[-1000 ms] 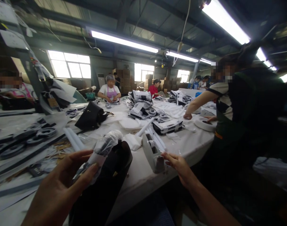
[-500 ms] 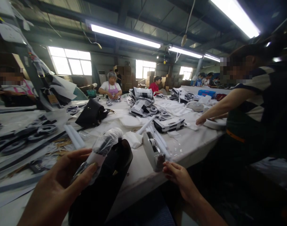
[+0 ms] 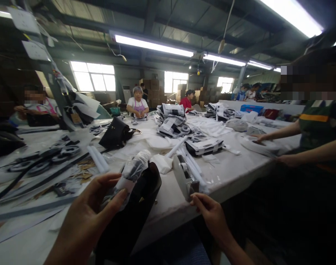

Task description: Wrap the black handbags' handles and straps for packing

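Observation:
My left hand (image 3: 93, 213) is closed on a bundle wrapped in clear plastic (image 3: 135, 169), thumb in front and fingers behind. What lies inside the plastic is hard to make out. Right beside and beneath it stands a black handbag (image 3: 147, 187), tilted at the table's front edge, its lower part in shadow. My right hand (image 3: 212, 213) pinches thumb and forefinger together at the front end of a grey tape dispenser (image 3: 181, 176). The clear tape at those fingertips is barely visible.
A second black handbag (image 3: 115, 134) lies farther back on the white table (image 3: 168, 195). White rolled tubes (image 3: 97, 160), a wrapped flat bag (image 3: 203, 147) and a heap of wrapped parts (image 3: 172, 123) surround the dispenser. At right, a co-worker's hands (image 3: 286, 160) handle a white roll (image 3: 256, 145).
My right hand has drawn slightly down at the dispenser's front, its fingers still pinched. My left hand keeps its hold on the bundle. The view has turned slightly left; the co-worker at right has moved closer.

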`<state>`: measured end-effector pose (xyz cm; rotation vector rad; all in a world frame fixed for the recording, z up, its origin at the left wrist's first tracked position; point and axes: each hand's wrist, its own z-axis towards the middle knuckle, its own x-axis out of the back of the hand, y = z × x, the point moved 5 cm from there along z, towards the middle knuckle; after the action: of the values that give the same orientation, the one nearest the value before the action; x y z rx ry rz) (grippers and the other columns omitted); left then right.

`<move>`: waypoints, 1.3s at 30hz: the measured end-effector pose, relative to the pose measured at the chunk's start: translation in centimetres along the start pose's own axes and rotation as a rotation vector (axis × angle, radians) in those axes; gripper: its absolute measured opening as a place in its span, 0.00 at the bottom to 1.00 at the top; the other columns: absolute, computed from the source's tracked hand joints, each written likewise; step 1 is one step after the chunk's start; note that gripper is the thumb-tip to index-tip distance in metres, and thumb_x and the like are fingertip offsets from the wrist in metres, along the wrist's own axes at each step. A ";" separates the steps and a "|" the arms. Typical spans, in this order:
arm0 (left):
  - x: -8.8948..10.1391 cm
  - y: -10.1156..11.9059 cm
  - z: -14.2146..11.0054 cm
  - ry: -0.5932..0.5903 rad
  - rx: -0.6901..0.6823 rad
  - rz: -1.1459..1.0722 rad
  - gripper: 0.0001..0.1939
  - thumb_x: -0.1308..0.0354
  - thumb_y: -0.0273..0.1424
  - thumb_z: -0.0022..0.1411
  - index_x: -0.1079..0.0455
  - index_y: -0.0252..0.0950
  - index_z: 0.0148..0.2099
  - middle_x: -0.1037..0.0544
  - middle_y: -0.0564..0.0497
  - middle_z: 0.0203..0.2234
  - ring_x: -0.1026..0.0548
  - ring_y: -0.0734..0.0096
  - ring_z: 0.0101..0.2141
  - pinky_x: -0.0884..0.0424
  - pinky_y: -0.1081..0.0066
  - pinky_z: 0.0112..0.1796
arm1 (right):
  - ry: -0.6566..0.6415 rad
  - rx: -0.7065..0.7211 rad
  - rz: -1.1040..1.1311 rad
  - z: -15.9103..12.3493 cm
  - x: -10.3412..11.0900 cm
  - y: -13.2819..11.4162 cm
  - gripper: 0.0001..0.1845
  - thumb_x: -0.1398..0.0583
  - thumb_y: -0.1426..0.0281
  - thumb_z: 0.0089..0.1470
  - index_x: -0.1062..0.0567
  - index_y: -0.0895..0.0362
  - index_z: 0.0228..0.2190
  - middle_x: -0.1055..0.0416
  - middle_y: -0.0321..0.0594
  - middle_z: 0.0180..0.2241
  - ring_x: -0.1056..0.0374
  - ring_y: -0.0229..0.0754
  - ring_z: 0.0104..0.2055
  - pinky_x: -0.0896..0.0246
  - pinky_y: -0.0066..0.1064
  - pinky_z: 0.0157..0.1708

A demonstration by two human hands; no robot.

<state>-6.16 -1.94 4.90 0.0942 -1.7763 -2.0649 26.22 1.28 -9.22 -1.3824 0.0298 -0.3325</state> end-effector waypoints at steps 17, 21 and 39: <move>-0.7 0.3 -0.7 -0.034 -0.283 0.154 0.16 0.35 0.38 0.55 0.26 0.41 0.45 0.21 0.49 0.39 0.23 0.58 0.42 0.28 0.65 0.44 | -0.439 0.286 0.034 -0.4 -12.9 -15.7 0.22 0.37 0.54 0.53 0.25 0.58 0.18 0.31 0.36 0.17 0.37 0.36 0.21 0.46 0.26 0.20; -0.4 0.0 -0.6 -0.057 -0.295 0.160 0.15 0.35 0.38 0.55 0.26 0.41 0.45 0.21 0.49 0.38 0.23 0.59 0.42 0.28 0.65 0.45 | -0.543 0.156 0.039 0.1 -13.5 -14.9 0.24 0.36 0.50 0.50 0.22 0.59 0.20 0.32 0.35 0.16 0.39 0.35 0.19 0.50 0.25 0.18; -0.6 0.7 -0.6 -0.279 -0.042 -0.190 0.21 0.33 0.41 0.51 0.27 0.37 0.45 0.18 0.45 0.37 0.21 0.57 0.38 0.28 0.68 0.36 | -0.664 0.368 0.250 -0.1 -13.5 -15.4 0.09 0.41 0.68 0.59 0.19 0.54 0.38 0.23 0.36 0.29 0.29 0.40 0.32 0.37 0.26 0.33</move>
<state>-5.26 -2.38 5.30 -0.0424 -1.9500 -2.3449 10.07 2.24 3.29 -1.0515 -0.3870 0.3267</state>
